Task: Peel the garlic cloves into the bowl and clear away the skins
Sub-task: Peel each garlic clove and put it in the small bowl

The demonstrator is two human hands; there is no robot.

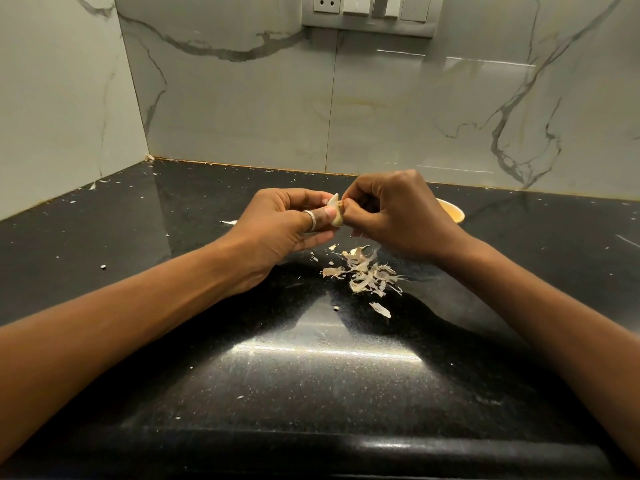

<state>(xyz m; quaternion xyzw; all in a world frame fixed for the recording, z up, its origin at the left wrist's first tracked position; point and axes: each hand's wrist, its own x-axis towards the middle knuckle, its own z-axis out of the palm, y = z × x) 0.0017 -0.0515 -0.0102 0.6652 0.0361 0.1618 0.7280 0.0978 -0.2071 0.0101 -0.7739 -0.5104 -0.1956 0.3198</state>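
A pale garlic clove [336, 211] is held up above the black counter between both hands. My left hand [287, 230], with a ring on the thumb, pinches the clove from the left. My right hand [391, 213] has its fingers curled and pinches the clove's brownish end from the right. Below the hands lies a heap of papery garlic skins [363, 271] on the counter. A small pale bowl [452, 211] stands behind my right hand; only its right rim shows and its contents are hidden.
The black stone counter [242, 358] carries scattered skin flakes, one larger flake [228, 222] left of my left hand. Marble walls close the back and left sides. A switch panel [367, 12] sits high on the back wall. The counter's rounded front edge runs along the bottom.
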